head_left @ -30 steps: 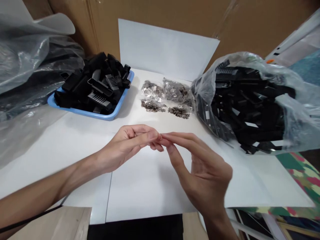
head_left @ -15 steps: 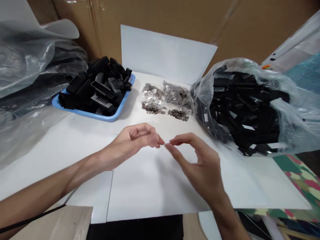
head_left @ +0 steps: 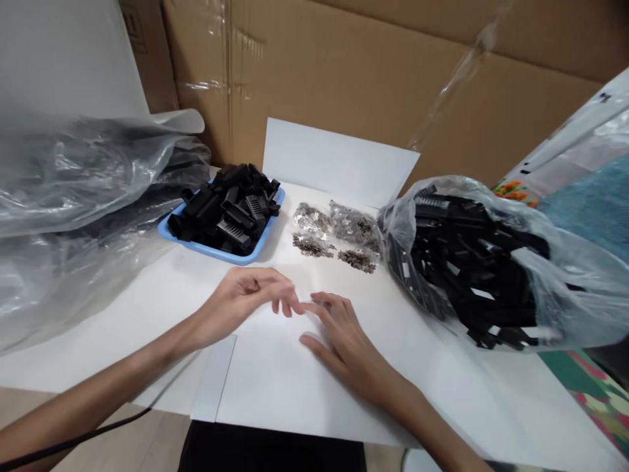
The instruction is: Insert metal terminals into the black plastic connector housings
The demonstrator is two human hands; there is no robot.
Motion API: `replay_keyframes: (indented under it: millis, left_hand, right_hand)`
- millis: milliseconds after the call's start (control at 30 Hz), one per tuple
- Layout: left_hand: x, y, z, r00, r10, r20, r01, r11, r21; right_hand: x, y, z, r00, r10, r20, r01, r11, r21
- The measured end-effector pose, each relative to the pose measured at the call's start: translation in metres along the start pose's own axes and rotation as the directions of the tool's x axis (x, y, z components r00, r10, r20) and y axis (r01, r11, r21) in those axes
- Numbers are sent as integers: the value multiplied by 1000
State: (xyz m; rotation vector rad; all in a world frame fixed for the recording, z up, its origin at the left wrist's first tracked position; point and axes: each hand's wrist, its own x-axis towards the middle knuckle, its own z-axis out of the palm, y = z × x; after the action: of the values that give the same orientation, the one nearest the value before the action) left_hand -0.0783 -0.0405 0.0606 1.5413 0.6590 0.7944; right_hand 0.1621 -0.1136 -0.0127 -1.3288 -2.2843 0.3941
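Note:
My left hand (head_left: 248, 296) hovers just above the white sheet (head_left: 285, 387), palm down, its fingers loosely bent and apart, with nothing visible in them. My right hand (head_left: 341, 334) lies flat on the sheet with its fingers spread. The fingertips of the two hands nearly touch. Beyond them lie small piles and clear packets of metal pieces (head_left: 339, 233). A blue tray (head_left: 216, 251) heaped with black plastic parts stands at the far left. To the right, a clear bag of black plastic parts (head_left: 472, 262) lies on its side.
Large crumpled clear plastic bags (head_left: 73, 196) with dark contents fill the left side. A cardboard box (head_left: 368, 78) forms the back wall, with a white sheet propped against it. A patterned cloth (head_left: 604, 387) shows at the lower right. A black cable (head_left: 73, 439) runs under my left arm.
The view has pulled back and tilted up. My right hand has dropped from a raised pinch onto the sheet and flattened. My left hand has lowered, its fingers loosening.

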Motion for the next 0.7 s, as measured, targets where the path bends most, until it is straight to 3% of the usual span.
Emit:
replay_keyframes:
  millis: [100, 167, 233, 300, 400, 500, 567, 633, 700]
  left_hand:
    - [-4, 21, -34, 972, 172, -158, -111, 936, 334]
    - [3, 30, -62, 936, 289, -200, -118, 794, 596]
    - [15, 30, -88, 927, 358, -110, -130, 583, 802]
    - [30, 23, -110, 943, 332, 0, -144, 409, 901]
    - [47, 9, -130, 964, 260, 61, -140, 298, 944]
    - [52, 5, -137, 960, 277, 44, -123, 275, 954]
    - [49, 12, -134, 940, 342, 2, -115, 312, 943]
    - [41, 21, -121, 898, 432, -80, -111, 400, 910]
    - [33, 27, -94, 845, 505, -172, -140, 521, 842]
  right_hand:
    - [6, 3, 0, 1000, -19, -4, 19, 1000, 1]
    - [10, 5, 0, 1000, -22, -6, 22, 1000, -6]
    - [12, 5, 0, 1000, -23, -1, 23, 1000, -14]
    - [14, 1, -1, 999, -38, -5, 38, 999, -11]
    - [19, -15, -4, 996, -85, -36, 86, 996, 30]
    - [31, -42, 0, 994, -111, -5, 111, 986, 125]
    - [44, -62, 7, 993, -105, 50, 93, 976, 195]
    - [59, -80, 17, 991, -41, 125, 17, 982, 190]
    - [71, -92, 26, 980, 46, 196, -72, 989, 129]
